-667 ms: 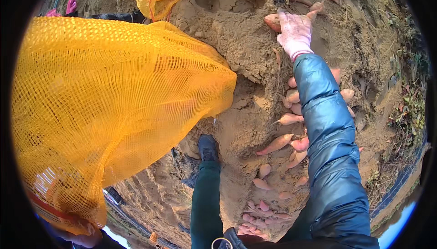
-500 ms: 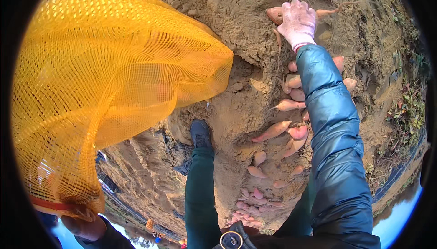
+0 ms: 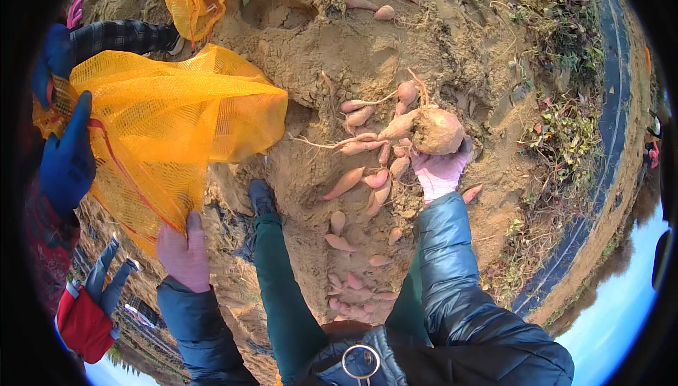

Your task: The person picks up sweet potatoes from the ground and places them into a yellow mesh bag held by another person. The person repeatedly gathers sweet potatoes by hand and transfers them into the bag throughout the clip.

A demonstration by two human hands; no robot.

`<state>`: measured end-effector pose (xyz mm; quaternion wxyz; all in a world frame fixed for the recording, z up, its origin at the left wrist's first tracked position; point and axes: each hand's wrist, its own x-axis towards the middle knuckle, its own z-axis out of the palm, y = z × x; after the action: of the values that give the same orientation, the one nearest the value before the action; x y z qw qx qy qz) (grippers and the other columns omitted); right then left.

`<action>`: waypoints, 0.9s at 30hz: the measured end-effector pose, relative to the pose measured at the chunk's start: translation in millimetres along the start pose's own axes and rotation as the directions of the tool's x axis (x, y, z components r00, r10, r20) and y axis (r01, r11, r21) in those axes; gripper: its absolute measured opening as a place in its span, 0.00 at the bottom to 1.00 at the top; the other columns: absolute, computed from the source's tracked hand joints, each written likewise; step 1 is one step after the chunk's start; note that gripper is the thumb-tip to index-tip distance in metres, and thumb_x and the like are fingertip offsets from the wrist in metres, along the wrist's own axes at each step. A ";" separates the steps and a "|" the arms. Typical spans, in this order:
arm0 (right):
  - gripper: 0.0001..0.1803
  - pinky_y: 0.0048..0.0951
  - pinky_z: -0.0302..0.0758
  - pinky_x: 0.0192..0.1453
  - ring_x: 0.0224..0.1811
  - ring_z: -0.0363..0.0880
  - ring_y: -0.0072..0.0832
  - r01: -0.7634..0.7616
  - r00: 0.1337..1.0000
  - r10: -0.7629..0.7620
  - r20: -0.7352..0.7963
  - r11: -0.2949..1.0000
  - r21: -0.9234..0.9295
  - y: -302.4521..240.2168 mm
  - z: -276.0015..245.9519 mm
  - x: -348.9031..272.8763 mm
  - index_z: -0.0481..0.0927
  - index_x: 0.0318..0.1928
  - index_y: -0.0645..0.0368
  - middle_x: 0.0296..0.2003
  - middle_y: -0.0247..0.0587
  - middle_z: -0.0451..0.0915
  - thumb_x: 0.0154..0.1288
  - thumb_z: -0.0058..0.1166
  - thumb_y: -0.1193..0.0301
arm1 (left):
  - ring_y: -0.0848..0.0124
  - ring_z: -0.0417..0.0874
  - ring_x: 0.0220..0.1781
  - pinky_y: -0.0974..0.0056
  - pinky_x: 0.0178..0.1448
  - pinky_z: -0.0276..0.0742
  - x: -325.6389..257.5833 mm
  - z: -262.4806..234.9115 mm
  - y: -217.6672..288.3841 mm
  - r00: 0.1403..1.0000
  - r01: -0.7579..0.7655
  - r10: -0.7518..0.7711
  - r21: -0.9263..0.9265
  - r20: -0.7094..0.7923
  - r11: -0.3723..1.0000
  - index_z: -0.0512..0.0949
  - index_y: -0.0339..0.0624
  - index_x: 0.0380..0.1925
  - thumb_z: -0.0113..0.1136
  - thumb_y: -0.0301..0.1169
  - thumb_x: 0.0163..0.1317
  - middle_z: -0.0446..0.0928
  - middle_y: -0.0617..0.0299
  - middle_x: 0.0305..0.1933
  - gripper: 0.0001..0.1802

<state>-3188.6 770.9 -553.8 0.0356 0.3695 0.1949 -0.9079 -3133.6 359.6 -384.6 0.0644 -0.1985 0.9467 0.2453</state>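
Head view: the pink-gloved right hand [image 3: 438, 175] has its fingers around a large, round, sand-crusted sweet potato [image 3: 439, 130], well right of the yellow mesh sack [image 3: 244, 114] whose edge the pink-gloved left hand [image 3: 185, 253] grips.

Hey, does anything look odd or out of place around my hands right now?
One thing: the round sweet potato in your right hand's grip looks much bulkier than the slender roots lying on the soil, and it seems caked with sand. Nothing else stands out.
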 end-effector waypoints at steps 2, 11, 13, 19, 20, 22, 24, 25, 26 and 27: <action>0.36 0.56 0.77 0.56 0.62 0.73 0.40 -0.046 0.998 0.048 -0.038 0.997 0.066 -3.3 27.7 -12.8 0.73 0.61 0.45 0.62 0.35 0.73 0.55 0.58 0.41 | 0.44 0.79 0.42 0.49 0.49 0.73 -9.5 -1.4 6.0 0.998 -0.038 0.030 0.176 0.049 0.984 0.77 0.32 0.45 0.58 0.34 0.62 0.80 0.44 0.39 0.16; 0.38 0.47 0.74 0.58 0.61 0.72 0.37 0.007 0.998 -0.006 -0.070 1.000 0.009 -8.5 136.6 -80.9 0.72 0.61 0.44 0.61 0.34 0.73 0.55 0.57 0.38 | 0.45 0.81 0.42 0.47 0.49 0.75 -29.4 -8.0 11.7 0.984 0.046 -0.097 0.314 0.149 0.948 0.74 0.35 0.43 0.53 0.43 0.64 0.80 0.43 0.40 0.20; 0.36 0.44 0.74 0.55 0.60 0.71 0.35 0.009 0.998 -0.011 -0.056 1.000 -0.029 -15.3 152.8 -97.6 0.73 0.59 0.41 0.61 0.31 0.72 0.53 0.59 0.39 | 0.45 0.81 0.42 0.46 0.48 0.76 -34.0 -14.2 6.7 0.982 0.063 -0.112 0.298 0.151 0.953 0.74 0.34 0.42 0.53 0.43 0.65 0.80 0.42 0.40 0.20; 0.30 0.31 0.73 0.57 0.52 0.76 0.30 0.547 0.796 -0.539 0.275 0.447 -0.707 -109.6 132.1 -150.4 0.74 0.56 0.60 0.50 0.38 0.78 0.56 0.68 0.60 | 0.45 0.82 0.39 0.46 0.47 0.77 -46.7 -38.3 -10.7 0.969 0.024 -0.105 0.337 0.224 0.941 0.74 0.35 0.41 0.52 0.42 0.65 0.81 0.45 0.39 0.19; 0.30 0.31 0.73 0.57 0.50 0.77 0.29 0.517 0.773 -0.572 0.274 0.319 -0.794 -128.2 118.7 -155.1 0.75 0.56 0.60 0.48 0.37 0.79 0.54 0.70 0.62 | 0.45 0.82 0.40 0.46 0.47 0.77 -47.9 -41.3 -12.7 0.957 0.014 -0.115 0.354 0.265 0.935 0.74 0.35 0.41 0.52 0.42 0.65 0.80 0.44 0.39 0.19; 0.32 0.30 0.73 0.57 0.49 0.78 0.29 0.394 0.741 -0.633 0.223 0.141 -0.908 -160.9 88.4 -156.3 0.76 0.55 0.61 0.48 0.37 0.80 0.50 0.72 0.66 | 0.45 0.82 0.41 0.46 0.48 0.77 -52.0 -44.7 -14.2 0.933 0.036 -0.187 0.436 0.308 0.899 0.74 0.34 0.42 0.53 0.41 0.65 0.80 0.42 0.39 0.18; 0.33 0.29 0.72 0.58 0.50 0.78 0.29 0.176 0.733 -0.673 0.100 0.045 -0.983 -189.1 58.5 -156.6 0.76 0.55 0.60 0.49 0.40 0.81 0.48 0.74 0.66 | 0.48 0.84 0.39 0.48 0.47 0.79 -55.1 -47.1 -12.8 0.927 0.016 -0.176 0.435 0.330 0.900 0.75 0.35 0.41 0.52 0.41 0.65 0.81 0.45 0.38 0.18; 0.36 0.33 0.72 0.61 0.52 0.79 0.35 0.085 0.740 -0.657 0.147 -0.125 -0.989 -204.4 44.9 -161.0 0.74 0.59 0.60 0.51 0.46 0.80 0.49 0.73 0.63 | 0.50 0.84 0.39 0.49 0.46 0.79 -55.9 -49.4 -12.3 0.941 -0.018 -0.126 0.416 0.314 0.909 0.76 0.35 0.41 0.52 0.41 0.65 0.82 0.47 0.38 0.18; 0.39 0.35 0.71 0.63 0.55 0.78 0.39 -0.134 0.649 -0.735 0.196 -0.363 -0.922 -216.7 33.1 -163.3 0.72 0.62 0.61 0.52 0.50 0.80 0.50 0.71 0.62 | 0.50 0.84 0.38 0.49 0.46 0.79 -56.8 -51.5 -11.2 0.941 -0.009 -0.137 0.426 0.311 0.905 0.76 0.35 0.40 0.52 0.41 0.65 0.82 0.48 0.37 0.18; 0.41 0.37 0.70 0.65 0.57 0.77 0.43 -0.361 0.577 -0.769 0.275 -0.542 -0.758 -232.6 25.4 -166.3 0.70 0.64 0.62 0.53 0.54 0.79 0.50 0.69 0.61 | 0.50 0.84 0.38 0.49 0.45 0.80 -56.7 -54.7 -10.7 0.954 -0.029 -0.097 0.406 0.285 0.913 0.76 0.36 0.39 0.52 0.41 0.65 0.82 0.48 0.37 0.17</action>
<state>-3133.4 962.4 -347.2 -0.0286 0.3458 0.9375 -0.0261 -3078.8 343.7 -329.2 0.2511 -0.1580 0.9525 0.0695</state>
